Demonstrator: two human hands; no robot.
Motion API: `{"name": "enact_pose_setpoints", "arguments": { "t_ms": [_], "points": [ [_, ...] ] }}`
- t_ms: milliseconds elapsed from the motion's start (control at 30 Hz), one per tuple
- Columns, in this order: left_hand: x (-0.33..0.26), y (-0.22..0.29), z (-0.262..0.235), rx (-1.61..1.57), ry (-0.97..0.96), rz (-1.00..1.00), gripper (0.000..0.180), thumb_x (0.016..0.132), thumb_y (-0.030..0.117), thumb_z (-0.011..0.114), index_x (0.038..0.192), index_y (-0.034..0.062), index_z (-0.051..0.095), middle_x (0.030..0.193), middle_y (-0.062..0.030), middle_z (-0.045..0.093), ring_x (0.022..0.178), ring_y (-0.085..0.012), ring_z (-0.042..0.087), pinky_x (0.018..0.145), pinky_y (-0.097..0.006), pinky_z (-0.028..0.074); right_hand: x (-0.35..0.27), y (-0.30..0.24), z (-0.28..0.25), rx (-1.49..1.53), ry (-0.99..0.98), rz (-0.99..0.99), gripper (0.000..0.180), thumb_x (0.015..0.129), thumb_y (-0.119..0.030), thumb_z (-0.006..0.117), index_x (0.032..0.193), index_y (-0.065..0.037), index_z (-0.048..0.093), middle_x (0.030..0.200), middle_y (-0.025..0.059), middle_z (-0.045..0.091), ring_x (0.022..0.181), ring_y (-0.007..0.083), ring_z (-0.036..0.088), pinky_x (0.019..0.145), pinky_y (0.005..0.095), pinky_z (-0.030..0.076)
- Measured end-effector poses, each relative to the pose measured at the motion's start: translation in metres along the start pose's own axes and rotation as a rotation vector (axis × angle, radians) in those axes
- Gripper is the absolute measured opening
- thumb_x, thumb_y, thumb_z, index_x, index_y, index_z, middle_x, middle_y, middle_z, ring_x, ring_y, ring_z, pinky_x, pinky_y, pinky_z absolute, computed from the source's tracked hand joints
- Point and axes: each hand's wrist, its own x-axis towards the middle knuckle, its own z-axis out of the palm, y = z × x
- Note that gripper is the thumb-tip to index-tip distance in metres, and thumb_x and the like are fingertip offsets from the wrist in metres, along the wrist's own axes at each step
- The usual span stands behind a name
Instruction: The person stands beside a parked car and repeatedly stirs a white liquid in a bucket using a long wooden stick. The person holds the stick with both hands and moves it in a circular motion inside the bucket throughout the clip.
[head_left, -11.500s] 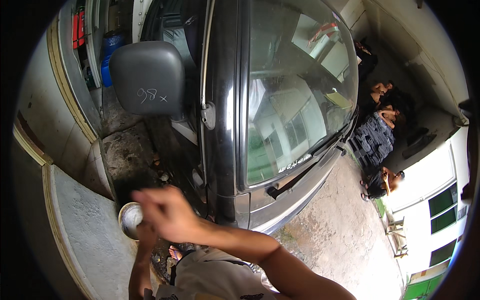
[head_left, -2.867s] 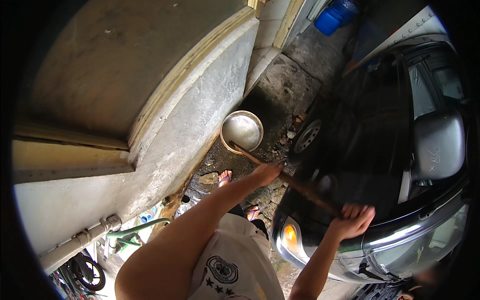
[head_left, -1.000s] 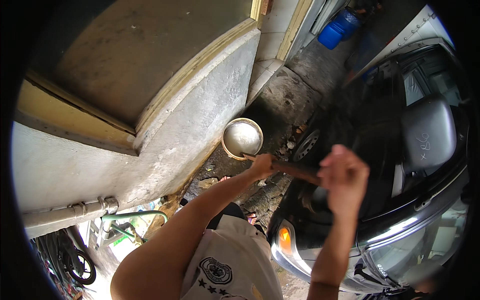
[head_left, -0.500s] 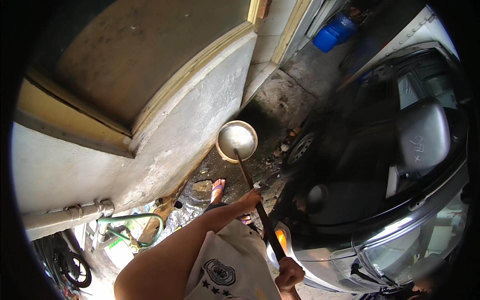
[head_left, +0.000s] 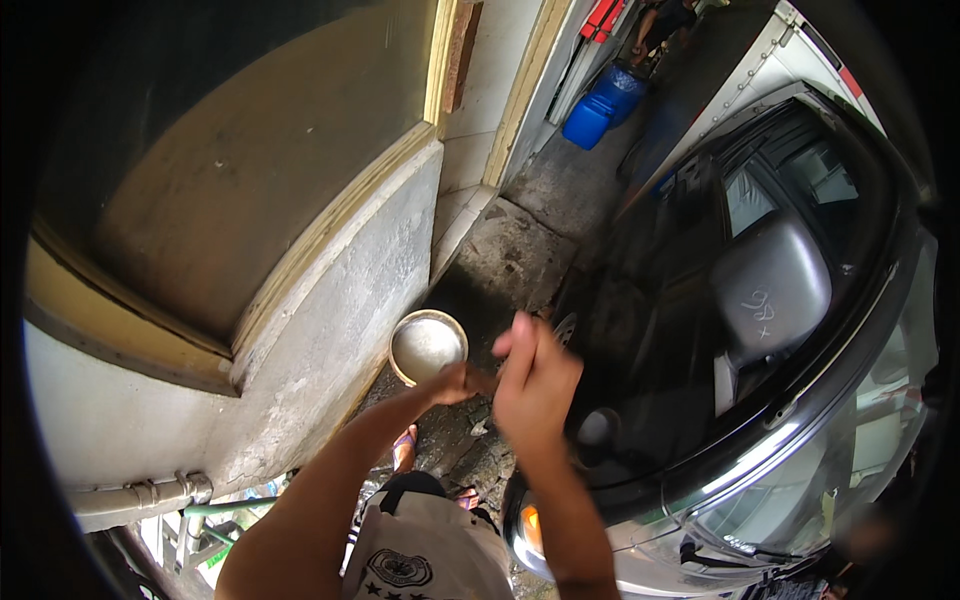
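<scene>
A round whitish bucket with pale, cloudy contents stands on the wet ground beside the wall, just beyond my hands. My left hand is closed at its near rim, wrapped round a dark wooden pole. Only a short piece of the pole shows between my hands; its lower end is hidden behind my left hand. Higher and closer to the camera, my right hand is curled with the thumb up, smeared by motion. It appears closed on the pole's upper part, which it mostly covers.
A black car with a grey side mirror stands close on the right. A whitewashed wall runs along the left. Blue plastic containers and another person are at the back. My sandalled foot is below the bucket.
Both hands have moved up toward the bucket; the right has risen a lot from low beside the car. The pole has gone from a long visible slant to mostly hidden. The view has shifted.
</scene>
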Motion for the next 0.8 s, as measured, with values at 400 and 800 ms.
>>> {"name": "enact_pose_setpoints", "arguments": {
  "t_ms": [400, 800],
  "points": [
    [-0.108, -0.082, 0.137, 0.607, -0.378, 0.165, 0.015, 0.066, 0.005, 0.069, 0.078, 0.0123, 0.066, 0.089, -0.0079, 0.058, 0.097, -0.0315, 0.056, 0.08, -0.043, 0.048, -0.301, 0.032, -0.121, 0.156, 0.137, 0.086, 0.037, 0.1, -0.014, 0.045, 0.066, -0.002, 0.047, 0.057, 0.009, 0.051, 0.051, 0.0231, 0.053, 0.05, 0.036, 0.047],
    [0.028, 0.051, 0.049, 0.39, 0.023, -0.013, 0.031, 0.072, 0.018, 0.076, 0.1, 0.0044, 0.071, 0.086, -0.0162, 0.071, 0.084, -0.0304, 0.069, 0.077, -0.043, 0.053, 0.007, 0.0, -0.102, 0.113, 0.154, 0.269, 0.03, 0.1, -0.017, 0.05, 0.077, -0.001, 0.062, 0.057, 0.0042, 0.059, 0.044, 0.0087, 0.05, 0.042, 0.0229, 0.039]
  ]
}}
